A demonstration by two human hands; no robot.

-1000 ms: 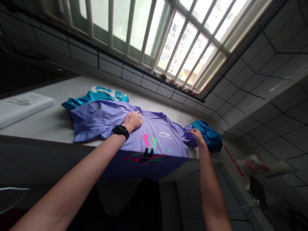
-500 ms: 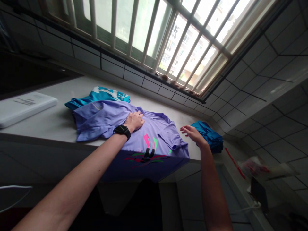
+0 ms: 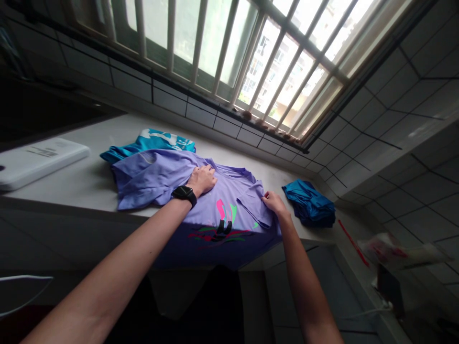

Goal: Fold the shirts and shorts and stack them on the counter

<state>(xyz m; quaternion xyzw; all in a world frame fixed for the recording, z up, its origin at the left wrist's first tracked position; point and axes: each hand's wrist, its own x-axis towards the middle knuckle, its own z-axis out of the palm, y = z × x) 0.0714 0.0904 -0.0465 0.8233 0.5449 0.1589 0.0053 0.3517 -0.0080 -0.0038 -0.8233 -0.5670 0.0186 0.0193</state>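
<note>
A lavender T-shirt (image 3: 229, 191) with a pink, green and black print lies spread on the white counter (image 3: 96, 196); its lower part hangs over the front edge. My left hand (image 3: 201, 179) rests palm down on its upper middle, fingers slightly bent and apart, with a black watch on the wrist. At the right side, my right hand (image 3: 275, 202) pinches the edge of the shirt's sleeve between thumb and fingers. Behind the shirt's left part lies a teal garment (image 3: 158, 140) with white lettering, partly covered by it.
A folded blue garment pile (image 3: 310, 203) sits at the counter's right. A white flat box-like device (image 3: 43, 160) lies at the left. Behind the counter are a tiled wall and a barred window (image 3: 215, 57). A red strip (image 3: 353, 242) and a plastic bag (image 3: 383, 248) are at far right.
My right hand has moved left from beside the blue pile onto the lavender T-shirt's sleeve and closed on its edge. My left hand stays in place on the shirt.
</note>
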